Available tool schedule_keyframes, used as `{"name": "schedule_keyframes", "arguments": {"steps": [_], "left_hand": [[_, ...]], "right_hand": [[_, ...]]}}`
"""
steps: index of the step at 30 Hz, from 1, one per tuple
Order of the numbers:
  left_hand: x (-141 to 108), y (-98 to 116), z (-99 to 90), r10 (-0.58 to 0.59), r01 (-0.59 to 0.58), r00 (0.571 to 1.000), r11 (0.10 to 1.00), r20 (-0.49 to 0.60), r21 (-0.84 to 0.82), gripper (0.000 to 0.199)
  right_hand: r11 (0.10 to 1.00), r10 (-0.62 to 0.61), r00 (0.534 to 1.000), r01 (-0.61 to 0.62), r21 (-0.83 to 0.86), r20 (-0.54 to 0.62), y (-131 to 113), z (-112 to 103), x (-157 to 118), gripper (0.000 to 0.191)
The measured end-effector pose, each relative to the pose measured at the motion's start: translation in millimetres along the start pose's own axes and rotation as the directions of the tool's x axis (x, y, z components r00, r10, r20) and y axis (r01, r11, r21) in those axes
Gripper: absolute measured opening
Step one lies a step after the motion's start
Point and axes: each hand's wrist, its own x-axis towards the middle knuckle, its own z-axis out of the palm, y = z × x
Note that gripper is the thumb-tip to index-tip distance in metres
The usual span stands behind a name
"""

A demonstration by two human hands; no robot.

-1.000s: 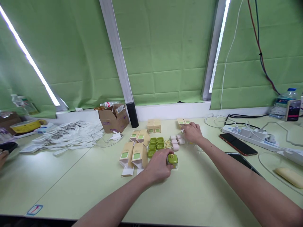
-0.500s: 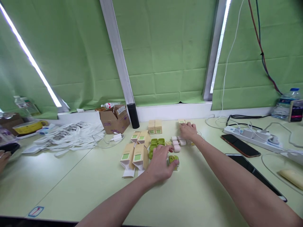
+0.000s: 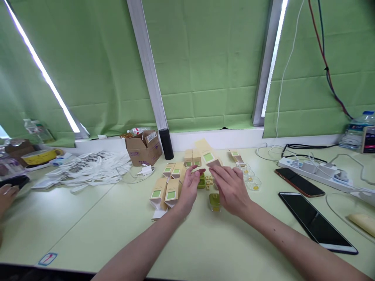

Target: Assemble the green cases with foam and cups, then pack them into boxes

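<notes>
My right hand [image 3: 233, 190] is closed on the lower end of a beige paper box [image 3: 204, 149] with a green square on it, raised and tilted above the table. My left hand [image 3: 190, 190] is just left of that box, fingers apart and holding nothing. Between my hands lie green earbud-style cases [image 3: 201, 182] and small yellowish pieces [image 3: 208, 182], partly covered. A clear case with a green lid [image 3: 215, 200] stands beside my right wrist. Open beige boxes [image 3: 172, 190] with white flaps stand left of my left hand.
Clear plastic shells [image 3: 252, 182] and another beige box [image 3: 235, 156] lie to the right. Beyond are two phones [image 3: 299, 181] and a power strip [image 3: 316, 169]. A cardboard carton [image 3: 143, 149], a black cylinder [image 3: 166, 144] and white cables [image 3: 88, 168] are at back left. Another person's hand [image 3: 7, 197] shows far left.
My right hand has come back from the far boxes with one beige box, toward my left hand. My left hand has drawn away from the green-lidded case and turned upward.
</notes>
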Motion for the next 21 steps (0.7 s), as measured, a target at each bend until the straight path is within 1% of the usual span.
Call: {"name": "schedule_keyframes", "arguments": {"steps": [2,4,7,10,12,13,14,16,18,19,21], "left_hand": [[1,0,2.1,0.013,-0.011,1.000,0.991,0.011,-0.134,0.061],[0,1,4.2,0.013,-0.009,1.000,0.974,0.013,-0.227,0.062],[-2,4,5.6,-0.008,0.010,1.000,0.964,0.008,-0.265,0.066],[-2,5,4.7,0.002,-0.007,1.000,0.967,-0.022,-0.256,0.063],[-2,6,4.0,0.023,-0.030,0.999,0.971,-0.033,-0.236,0.061],[-2,7,3.8,0.043,-0.048,0.999,0.974,-0.029,-0.223,0.060],[-2,7,3.7,0.069,-0.072,0.997,0.976,-0.019,-0.205,0.061],[-3,6,3.8,0.141,-0.138,0.990,0.979,0.011,-0.150,0.062],[-6,4,3.6,0.237,-0.233,0.970,0.970,0.052,-0.065,0.064],[-8,3,3.3,0.289,-0.289,0.954,0.957,0.078,-0.015,0.065],[-13,0,2.1,0.395,-0.409,0.909,0.908,0.132,0.096,0.065]], "right_hand": [[0.997,-0.066,0.998,0.066,0.036,0.003,-12,-6,-10,0.066],[0.992,-0.115,0.993,0.114,0.054,0.008,-18,-8,-18,0.068],[0.988,-0.130,0.991,0.129,0.086,0.009,-19,-8,-23,0.060],[0.981,-0.098,0.994,0.106,0.164,-0.052,-16,-8,-23,0.047],[0.972,-0.020,0.993,0.046,0.230,-0.115,-13,-8,-23,0.039],[0.963,0.045,0.990,-0.007,0.268,-0.136,-11,-9,-22,0.036],[0.948,0.123,0.982,-0.073,0.311,-0.144,-9,-9,-21,0.033],[0.891,0.283,0.951,-0.214,0.401,-0.122,-4,-9,-19,0.031],[0.820,0.398,0.915,-0.321,0.474,-0.069,0,-10,-18,0.039],[0.793,0.424,0.905,-0.352,0.498,-0.037,2,-10,-18,0.045],[0.768,0.424,0.905,-0.373,0.521,0.023,5,-10,-18,0.056]]}}
